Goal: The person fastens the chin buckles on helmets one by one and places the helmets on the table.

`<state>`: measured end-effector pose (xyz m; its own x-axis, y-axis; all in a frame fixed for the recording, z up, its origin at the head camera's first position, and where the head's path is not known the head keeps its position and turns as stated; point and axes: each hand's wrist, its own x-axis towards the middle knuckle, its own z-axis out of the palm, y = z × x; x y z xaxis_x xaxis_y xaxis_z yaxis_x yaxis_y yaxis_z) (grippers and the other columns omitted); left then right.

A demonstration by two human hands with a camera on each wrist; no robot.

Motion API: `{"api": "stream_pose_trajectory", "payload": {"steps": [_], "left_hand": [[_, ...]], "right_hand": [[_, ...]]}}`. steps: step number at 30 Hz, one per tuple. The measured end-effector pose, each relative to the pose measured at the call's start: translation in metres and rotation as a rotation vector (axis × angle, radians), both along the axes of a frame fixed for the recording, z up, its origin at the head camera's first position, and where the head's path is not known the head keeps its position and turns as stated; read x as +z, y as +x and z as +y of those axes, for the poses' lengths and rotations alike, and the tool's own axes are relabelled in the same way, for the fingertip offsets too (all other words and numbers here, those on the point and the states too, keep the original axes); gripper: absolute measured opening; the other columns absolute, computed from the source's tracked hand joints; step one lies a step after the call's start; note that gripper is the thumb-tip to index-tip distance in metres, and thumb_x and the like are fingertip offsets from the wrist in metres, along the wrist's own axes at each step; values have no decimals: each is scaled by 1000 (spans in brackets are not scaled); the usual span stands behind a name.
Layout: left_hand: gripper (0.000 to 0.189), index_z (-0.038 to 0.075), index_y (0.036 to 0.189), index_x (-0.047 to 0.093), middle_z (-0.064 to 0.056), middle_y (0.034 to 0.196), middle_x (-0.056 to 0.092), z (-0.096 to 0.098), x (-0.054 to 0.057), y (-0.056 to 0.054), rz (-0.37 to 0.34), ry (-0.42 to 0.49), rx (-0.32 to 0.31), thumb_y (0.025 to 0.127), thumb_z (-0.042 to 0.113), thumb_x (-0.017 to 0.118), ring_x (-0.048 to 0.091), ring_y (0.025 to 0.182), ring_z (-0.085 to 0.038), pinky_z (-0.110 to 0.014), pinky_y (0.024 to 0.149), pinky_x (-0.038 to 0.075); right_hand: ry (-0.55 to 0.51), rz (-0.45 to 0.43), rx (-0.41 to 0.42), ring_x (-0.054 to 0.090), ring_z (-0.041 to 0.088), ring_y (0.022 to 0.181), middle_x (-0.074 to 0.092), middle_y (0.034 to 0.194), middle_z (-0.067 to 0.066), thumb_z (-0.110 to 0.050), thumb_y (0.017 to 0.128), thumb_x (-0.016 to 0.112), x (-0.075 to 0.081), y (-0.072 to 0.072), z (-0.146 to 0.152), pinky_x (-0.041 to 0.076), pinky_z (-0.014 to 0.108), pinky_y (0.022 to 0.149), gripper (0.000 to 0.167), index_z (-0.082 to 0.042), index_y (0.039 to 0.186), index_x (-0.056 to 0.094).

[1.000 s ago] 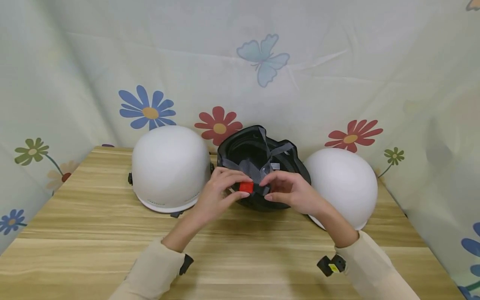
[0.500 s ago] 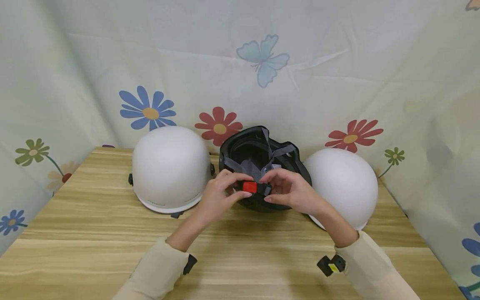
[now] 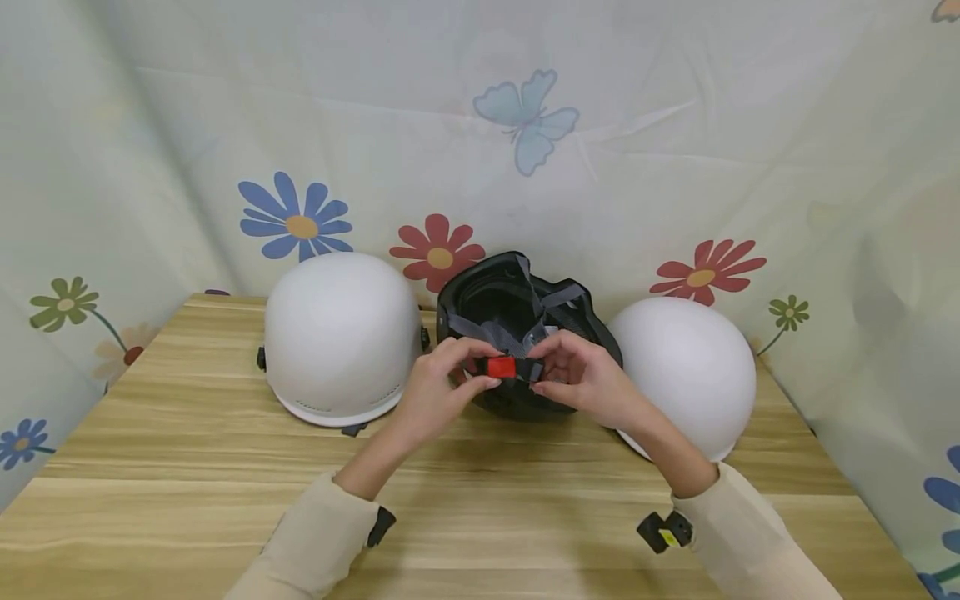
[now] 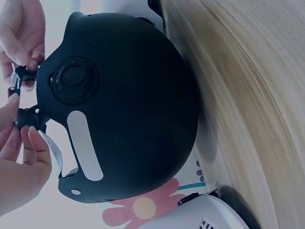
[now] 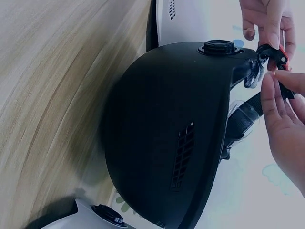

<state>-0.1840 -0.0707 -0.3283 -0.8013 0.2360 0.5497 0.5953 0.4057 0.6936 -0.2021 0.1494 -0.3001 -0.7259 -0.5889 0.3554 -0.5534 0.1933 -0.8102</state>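
A black helmet (image 3: 517, 404) lies upside down at the middle of the table, its hollow and grey chin straps (image 3: 564, 295) facing up. Above its near rim, the left hand (image 3: 437, 382) pinches the red and black chin-strap buckle (image 3: 501, 367) between thumb and fingers. From the other side, the right hand (image 3: 596, 382) pinches the buckle's black end. Red and black parts sit in one line, apparently joined; fingers partly cover the ends. In the left wrist view, the helmet's round black dial (image 4: 74, 75) faces the camera, close beside both hands.
White helmets stand on either side, one at the left (image 3: 341, 333) and one at the right (image 3: 686, 375), the latter against the black helmet. The wooden table (image 3: 480, 517) extends toward the person. A flowered curtain (image 3: 637, 125) hangs behind.
The left hand has shifted slightly right with the red buckle part, which now lines up with the black end. Both hands have risen a little, and the right fingers have closed in on the buckle's end.
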Motion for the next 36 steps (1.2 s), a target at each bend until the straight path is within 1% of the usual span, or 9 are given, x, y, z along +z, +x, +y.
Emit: {"api": "stream_pose_trajectory", "payload": {"steps": [2, 5, 8, 12, 14, 18, 23, 27, 36], "left_hand": [[29, 8, 101, 65, -4, 81, 56, 0, 0, 0, 9, 2, 0, 73, 10, 75, 51, 69, -17, -34, 59, 49], [29, 7, 100, 66, -4, 85, 60, 0, 0, -1, 34, 14, -4, 73, 10, 75, 51, 71, -16, -33, 59, 49], [29, 6, 101, 65, -4, 91, 62, 1, -1, -2, 42, 38, -4, 74, 10, 75, 52, 74, -18, -34, 59, 49], [29, 7, 102, 61, -4, 91, 63, 3, -2, -2, 1, 86, 12, 77, 11, 73, 52, 72, -16, -33, 59, 49], [25, 7, 98, 61, -3, 93, 64, 3, -2, -3, -12, 106, 22, 77, 12, 73, 53, 72, -14, -31, 59, 49], [17, 7, 90, 64, -2, 99, 66, 4, -4, -4, -7, 119, 23, 77, 12, 73, 55, 77, -14, -30, 61, 50], [15, 5, 90, 67, -1, 106, 65, 3, -4, -6, 8, 146, -5, 76, 6, 73, 56, 87, -13, -28, 65, 50], [14, 4, 89, 68, -3, 104, 65, 2, -2, -7, 17, 163, -14, 76, 5, 73, 56, 92, -13, -27, 66, 50], [16, 4, 90, 69, -3, 101, 65, 0, -2, -9, -6, 189, -21, 75, 7, 74, 55, 90, -13, -27, 65, 48]], "right_hand": [[14, 63, -22, 58, 18, 74, 56, 93, 12, 12, 74, 68, -1, 0, 0, 51, 23, 68, 34, 4, 104, 55], [36, 155, -59, 57, 17, 73, 56, 94, 10, 10, 72, 71, -3, 0, 1, 51, 24, 67, 34, 1, 102, 59], [44, 192, -82, 56, 17, 73, 56, 92, 8, 9, 71, 72, -4, 0, 1, 51, 25, 66, 34, 0, 102, 60], [44, 174, -106, 57, 17, 73, 57, 91, 8, 9, 73, 71, -4, 0, 2, 52, 27, 66, 33, 0, 102, 61], [36, 162, -113, 57, 17, 73, 57, 90, 8, 9, 73, 70, -3, 0, 2, 52, 27, 66, 31, 1, 102, 61], [24, 149, -118, 57, 18, 73, 57, 88, 9, 9, 74, 70, -2, 2, 2, 51, 24, 67, 30, 2, 102, 62], [38, 117, -136, 57, 19, 73, 58, 87, 8, 7, 75, 70, 0, 2, 2, 50, 23, 68, 28, 1, 102, 62], [67, 97, -160, 57, 18, 74, 58, 88, 7, 5, 76, 70, 2, 2, 1, 50, 24, 68, 28, 0, 102, 62], [78, 55, -162, 58, 18, 76, 57, 90, 7, 5, 76, 69, 4, 2, -1, 50, 24, 70, 28, 1, 103, 62]]}}
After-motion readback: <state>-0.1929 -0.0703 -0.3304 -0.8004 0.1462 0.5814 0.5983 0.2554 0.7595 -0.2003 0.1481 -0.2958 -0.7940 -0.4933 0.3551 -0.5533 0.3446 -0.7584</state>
